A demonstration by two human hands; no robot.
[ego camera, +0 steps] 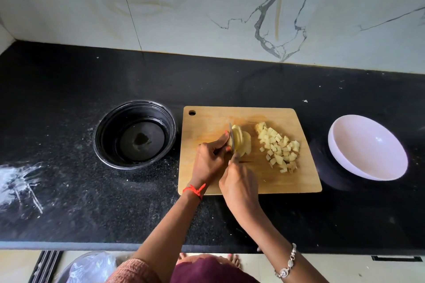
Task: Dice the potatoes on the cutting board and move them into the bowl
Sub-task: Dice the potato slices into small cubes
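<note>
**Slicing potato on board, mid-cut**

Cutting board (230, 119) sits mid-worktop (69, 190), long axis parallel to the front edge. Potato (241, 142) at board centre, partly sliced, slices fanned toward the right edge. Left hand (210, 158) fingers closed on the potato's left end. Right hand (239, 184) clamped on knife (231, 136); blade runs front-to-back, tip toward the wall. Diced pile (278, 147) near the board's right edge. White bowl (368, 147) right of board, tilted. Black pot (135, 134) left of board.
</note>
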